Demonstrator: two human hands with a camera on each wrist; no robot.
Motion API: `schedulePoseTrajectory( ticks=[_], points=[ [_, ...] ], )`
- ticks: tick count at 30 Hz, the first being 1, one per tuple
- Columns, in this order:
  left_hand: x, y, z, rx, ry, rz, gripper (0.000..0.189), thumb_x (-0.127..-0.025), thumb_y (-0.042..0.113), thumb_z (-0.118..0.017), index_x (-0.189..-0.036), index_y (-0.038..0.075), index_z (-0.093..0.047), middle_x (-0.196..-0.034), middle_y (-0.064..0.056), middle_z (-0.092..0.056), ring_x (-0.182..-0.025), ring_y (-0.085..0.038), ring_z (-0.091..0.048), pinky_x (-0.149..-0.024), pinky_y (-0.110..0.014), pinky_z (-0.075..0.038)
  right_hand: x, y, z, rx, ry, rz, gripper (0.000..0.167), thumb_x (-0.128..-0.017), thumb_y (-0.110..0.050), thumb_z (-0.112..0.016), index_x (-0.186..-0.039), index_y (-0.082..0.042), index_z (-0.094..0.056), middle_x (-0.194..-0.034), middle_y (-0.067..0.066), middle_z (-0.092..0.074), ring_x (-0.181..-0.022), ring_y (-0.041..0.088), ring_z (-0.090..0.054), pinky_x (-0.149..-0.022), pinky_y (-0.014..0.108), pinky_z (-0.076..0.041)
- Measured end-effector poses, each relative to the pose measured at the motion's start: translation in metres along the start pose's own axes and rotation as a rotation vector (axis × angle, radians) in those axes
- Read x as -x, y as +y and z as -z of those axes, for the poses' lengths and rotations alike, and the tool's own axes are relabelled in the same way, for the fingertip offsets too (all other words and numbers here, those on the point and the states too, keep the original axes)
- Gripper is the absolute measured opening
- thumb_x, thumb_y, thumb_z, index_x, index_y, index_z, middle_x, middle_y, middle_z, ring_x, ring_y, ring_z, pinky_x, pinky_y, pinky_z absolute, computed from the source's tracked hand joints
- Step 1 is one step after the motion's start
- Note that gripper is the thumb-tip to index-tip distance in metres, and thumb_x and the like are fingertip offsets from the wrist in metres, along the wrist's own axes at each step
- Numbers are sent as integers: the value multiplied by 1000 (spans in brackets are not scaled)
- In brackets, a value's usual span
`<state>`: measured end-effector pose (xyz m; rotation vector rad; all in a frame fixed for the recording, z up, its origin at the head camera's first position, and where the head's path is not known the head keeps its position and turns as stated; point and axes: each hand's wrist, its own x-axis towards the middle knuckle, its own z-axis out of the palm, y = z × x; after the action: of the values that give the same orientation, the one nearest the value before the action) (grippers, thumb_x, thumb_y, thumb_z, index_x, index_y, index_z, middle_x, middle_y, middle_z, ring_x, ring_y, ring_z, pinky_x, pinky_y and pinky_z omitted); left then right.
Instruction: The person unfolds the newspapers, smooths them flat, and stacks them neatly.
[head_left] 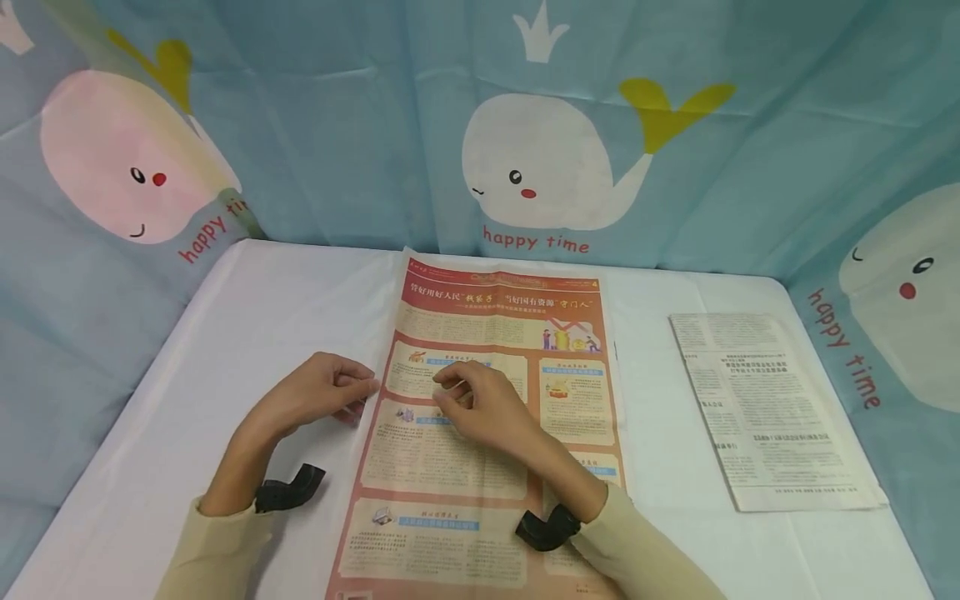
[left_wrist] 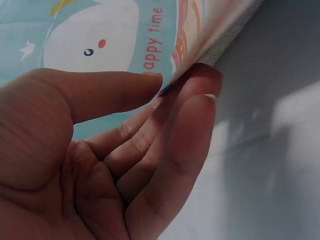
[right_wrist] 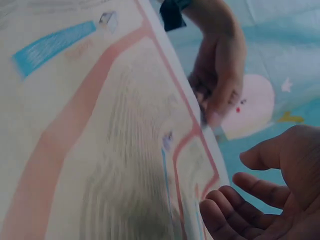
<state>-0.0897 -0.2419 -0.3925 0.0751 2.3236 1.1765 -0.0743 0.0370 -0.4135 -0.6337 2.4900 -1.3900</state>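
Observation:
A large newspaper page point(head_left: 465, 467), printed red and cream, lies lengthwise on the table. My left hand point(head_left: 318, 392) is at its left edge. In the left wrist view, thumb and fingers pinch the edge of the newspaper point(left_wrist: 220, 37). Over the middle of the page is my right hand point(head_left: 483, 408), fingers loosely bent and nothing between thumb and fingertips. The right wrist view has the printed sheet point(right_wrist: 95, 130) up close, with the right hand's relaxed fingers point(right_wrist: 230, 207) beside its edge.
A folded black-and-white newspaper point(head_left: 765, 417) lies on the right side of the white-covered table point(head_left: 285, 308). Blue curtains point(head_left: 345, 167) with whale prints hang behind and at both sides. Each wrist wears a small black device point(head_left: 292, 487).

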Motion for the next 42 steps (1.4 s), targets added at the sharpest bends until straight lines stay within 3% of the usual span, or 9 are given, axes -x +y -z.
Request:
schedulePoseTrajectory(
  ticks=[9,16,23,27,33,42],
  points=[
    [-2,4,-5,8,23,-28,40,-101,29,-73,-123,-5,-72,-90,-8,-78,-72,-17,-68,-67,-32,-62,-16,-10,-29,-149,-91,-63,35,-102,-20,-69,-135,-8,-68,-118,7,-74,-98,12,-71,-82,19,-57],
    [-1,7,-10,69,-2,-66,32,-101,29,-73,-110,-1,-74,-75,-4,-70,-69,-17,-64,-65,-33,-59,-14,-13,-39,-218,-57,-73,40,-105,-25,-64,-142,-10,-63,-125,8,-72,-104,18,-74,-84,19,-56],
    [-6,11,-19,82,-6,-121,28,-101,28,-71,-96,1,-67,-69,-4,-65,-68,-17,-62,-64,-33,-57,-12,-13,-38,-342,-39,-126,42,-110,-29,-57,-147,-7,-58,-122,13,-71,-92,29,-75,-73,24,-58],
    [-7,14,-24,113,-18,-132,29,-101,30,-73,-96,2,-68,-72,-6,-70,-72,-18,-64,-67,-35,-60,-10,-12,-37,-327,-38,-131,51,-106,-31,-64,-151,-8,-55,-126,11,-71,-101,21,-75,-79,25,-60],
    [-10,15,-29,118,-35,-151,32,-101,34,-74,-97,2,-69,-74,-6,-70,-72,-18,-63,-68,-36,-59,-8,-10,-36,-232,-42,-125,65,-99,-34,-73,-154,-6,-51,-115,10,-74,-101,14,-71,-81,23,-58],
    [-13,15,-33,107,-49,-143,30,-103,34,-72,-97,5,-69,-78,-7,-69,-71,-21,-66,-68,-35,-58,-8,-7,-29,-263,-34,-121,56,-97,-13,-62,-151,-2,-52,-127,13,-71,-103,17,-74,-83,22,-58]
  ],
)
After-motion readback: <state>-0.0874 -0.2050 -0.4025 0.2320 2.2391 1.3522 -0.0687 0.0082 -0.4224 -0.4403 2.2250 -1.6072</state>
